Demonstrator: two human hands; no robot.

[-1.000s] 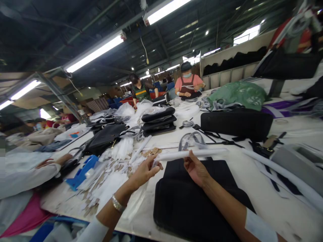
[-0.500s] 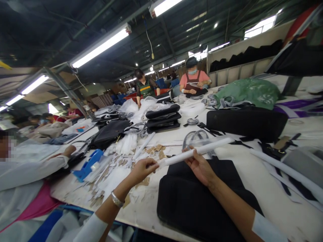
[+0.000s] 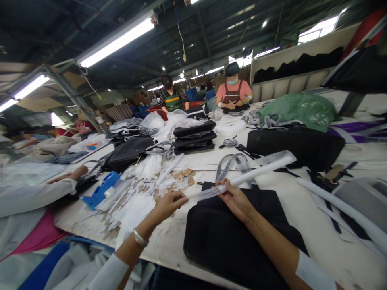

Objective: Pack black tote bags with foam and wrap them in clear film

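Observation:
My left hand (image 3: 169, 206) pinches one end of a clear plastic sleeve (image 3: 203, 195), which is stretched toward the right. My right hand (image 3: 237, 201) is closed around the sleeve and the lower end of a slim white foam rod (image 3: 266, 168). The rod points up and to the right, with loose clear film along its far end. Below both hands lies a black bag (image 3: 232, 237), flat on the table. Behind my right hand stand looped straps in grey wrapping (image 3: 225, 165).
A blue tape dispenser (image 3: 101, 190) and scattered paper scraps lie to the left. Stacked black bags (image 3: 193, 139), a long black bag (image 3: 294, 147) and a green plastic bag (image 3: 299, 110) are farther back. A co-worker's sleeved arm (image 3: 36, 203) reaches in from the left; two people work across the table.
The white rod has shifted up and right, away from my left hand. More bare clear sleeve now spans the gap between my hands. The view has swung slightly.

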